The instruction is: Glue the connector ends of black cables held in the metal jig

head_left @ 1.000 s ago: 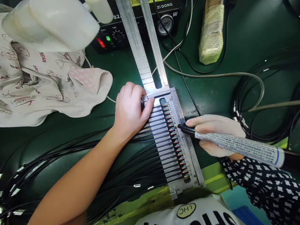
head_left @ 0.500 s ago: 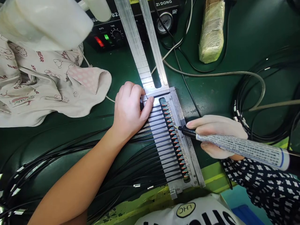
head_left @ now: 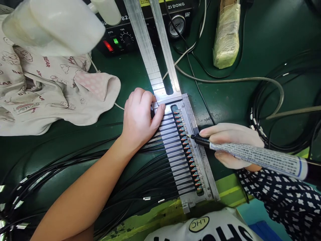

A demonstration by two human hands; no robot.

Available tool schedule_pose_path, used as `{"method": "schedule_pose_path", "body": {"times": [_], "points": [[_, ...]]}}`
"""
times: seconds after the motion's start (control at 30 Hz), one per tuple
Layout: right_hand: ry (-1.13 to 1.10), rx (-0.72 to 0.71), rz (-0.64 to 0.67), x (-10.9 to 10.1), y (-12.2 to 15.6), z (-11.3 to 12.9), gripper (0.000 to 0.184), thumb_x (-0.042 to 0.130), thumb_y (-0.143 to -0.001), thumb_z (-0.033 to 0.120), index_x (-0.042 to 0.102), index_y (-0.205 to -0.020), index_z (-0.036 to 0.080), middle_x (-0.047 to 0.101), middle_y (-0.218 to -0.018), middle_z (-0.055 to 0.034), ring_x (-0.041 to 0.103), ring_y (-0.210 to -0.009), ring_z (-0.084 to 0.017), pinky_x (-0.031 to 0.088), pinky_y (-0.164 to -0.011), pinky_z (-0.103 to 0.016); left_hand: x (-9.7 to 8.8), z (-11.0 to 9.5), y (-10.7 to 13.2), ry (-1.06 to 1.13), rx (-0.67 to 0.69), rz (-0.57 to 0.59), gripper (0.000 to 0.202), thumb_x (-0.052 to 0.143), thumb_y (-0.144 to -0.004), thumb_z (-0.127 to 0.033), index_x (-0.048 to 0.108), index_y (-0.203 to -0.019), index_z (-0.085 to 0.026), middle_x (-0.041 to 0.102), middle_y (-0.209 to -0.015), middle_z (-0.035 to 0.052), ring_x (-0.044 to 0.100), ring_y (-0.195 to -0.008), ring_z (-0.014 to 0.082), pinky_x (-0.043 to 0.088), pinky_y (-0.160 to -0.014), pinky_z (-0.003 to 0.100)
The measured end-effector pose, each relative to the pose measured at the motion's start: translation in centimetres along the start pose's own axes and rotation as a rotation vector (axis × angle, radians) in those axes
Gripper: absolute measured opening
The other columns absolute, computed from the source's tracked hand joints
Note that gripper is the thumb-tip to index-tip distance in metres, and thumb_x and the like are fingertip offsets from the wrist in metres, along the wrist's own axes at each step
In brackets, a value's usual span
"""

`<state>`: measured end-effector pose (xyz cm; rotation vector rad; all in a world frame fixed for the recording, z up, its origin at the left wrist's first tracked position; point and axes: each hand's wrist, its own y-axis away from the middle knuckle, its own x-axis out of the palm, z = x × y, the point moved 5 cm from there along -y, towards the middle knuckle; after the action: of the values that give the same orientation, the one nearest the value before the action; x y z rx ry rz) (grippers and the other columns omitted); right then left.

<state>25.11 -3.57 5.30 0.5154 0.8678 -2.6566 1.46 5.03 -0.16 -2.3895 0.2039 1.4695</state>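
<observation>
- Change noted: very little. We find the fine tip (head_left: 188,136) of the dispensing syringe (head_left: 253,157) at about the same point along the connector row (head_left: 187,142), and the left hand (head_left: 137,122) in about the same place.
- White garment (head_left: 203,227): nearest the camera, its printed LHC badge upside down in our view.
- Left forearm (head_left: 82,190): bare, reaching in from the lower left, the wrist low and the hand angled up and to the right.
- Left hand: fingers curled and closed over the top end of the bundle, thumb stretched toward the connectors. We cannot tell whether they grip a cable or only press down.
- Right hand (head_left: 232,134): pale covering on the fingers, patterned sleeve (head_left: 283,197) behind it, coming in from the right. Its fingers are closed around the syringe barrel, with the tip pointing left.
- Connector row: small coloured connectors in a line inside the aluminium jig (head_left: 207,170), with black cables (head_left: 110,160) fanning out to the left. We cannot tell whether the tip touches a connector.
- Controller (head_left: 125,36): at the far edge, with its red and green lights lit and a round gauge (head_left: 177,26), behind the jig's twin metal rails (head_left: 150,43).
</observation>
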Motion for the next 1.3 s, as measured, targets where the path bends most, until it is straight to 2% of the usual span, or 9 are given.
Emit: {"method": "schedule_pose_path", "body": {"times": [0.23,0.4,0.53,0.63,0.8,0.97,1.3], "points": [[0.008,0.013,0.004,-0.1,-0.2,-0.2,0.037,0.082,-0.081,0.025,0.069,-0.114,0.017,0.077,-0.105,-0.0127,0.077,-0.097,-0.024,0.068,-0.082,-0.033,0.1,0.1,0.0,0.013,-0.012,0.009,0.019,0.055,-0.093,-0.039,0.051,-0.093,-0.021,0.053,-0.096,0.0088,0.056,-0.099,0.0273,0.045,-0.085,0.041],[0.015,0.043,0.056,0.0,0.0,-0.3,0.042,0.081,-0.083,0.026,0.066,-0.122,0.022,0.077,-0.11,-0.0107,0.076,-0.1,-0.023,0.068,-0.084,-0.034,0.0,0.0,-0.1,0.002,0.003,-0.004,0.02,0.054,-0.093,-0.04,0.051,-0.092,-0.02,0.053,-0.095,0.0089,0.056,-0.097,0.0276,0.046,-0.083,0.042],[0.04,0.076,0.056,0.0,0.1,-0.3,0.037,0.079,-0.085,0.031,0.067,-0.12,0.025,0.076,-0.113,-0.0097,0.076,-0.102,-0.023,0.068,-0.087,-0.035,0.0,0.0,0.0,-0.002,0.003,-0.002,0.02,0.054,-0.093,-0.04,0.051,-0.092,-0.02,0.053,-0.095,0.0092,0.057,-0.097,0.0279,0.047,-0.082,0.042],[0.061,0.043,0.018,-0.1,0.2,0.2,0.03,0.075,-0.088,0.032,0.068,-0.115,0.022,0.077,-0.109,-0.0105,0.076,-0.1,-0.024,0.068,-0.082,-0.035,0.0,-0.1,0.0,-0.006,0.002,-0.003,0.021,0.054,-0.093,-0.041,0.052,-0.092,-0.02,0.053,-0.095,0.0092,0.057,-0.097,0.0276,0.047,-0.083,0.042],[0.046,-0.06,-0.049,-0.4,0.8,1.3,0.022,0.073,-0.088,0.025,0.07,-0.109,0.017,0.078,-0.095,-0.0092,0.077,-0.096,-0.024,0.069,-0.078,-0.032,0.1,0.0,0.1,-0.007,0.003,-0.002,0.021,0.053,-0.094,-0.041,0.053,-0.094,-0.02,0.053,-0.096,0.0097,0.057,-0.099,0.0285,0.047,-0.084,0.043],[0.021,-0.004,0.06,-0.1,1.2,0.8,0.029,0.075,-0.085,0.025,0.069,-0.112,0.017,0.077,-0.105,-0.0099,0.076,-0.1,-0.024,0.068,-0.082,-0.034,0.2,0.0,0.1,-0.027,0.012,-0.011,0.022,0.052,-0.094,-0.042,0.054,-0.095,-0.02,0.054,-0.097,0.0103,0.057,-0.099,0.0285,0.047,-0.083,0.043],[0.034,0.0,0.107,-0.1,1.1,0.4,0.032,0.078,-0.084,0.026,0.068,-0.112,0.016,0.077,-0.108,-0.0116,0.075,-0.103,-0.023,0.066,-0.088,-0.031,0.1,0.0,0.1,-0.021,0.009,-0.005,0.021,0.051,-0.095,-0.042,0.053,-0.096,-0.021,0.054,-0.098,0.0099,0.057,-0.1,0.0283,0.047,-0.085,0.043]]}}
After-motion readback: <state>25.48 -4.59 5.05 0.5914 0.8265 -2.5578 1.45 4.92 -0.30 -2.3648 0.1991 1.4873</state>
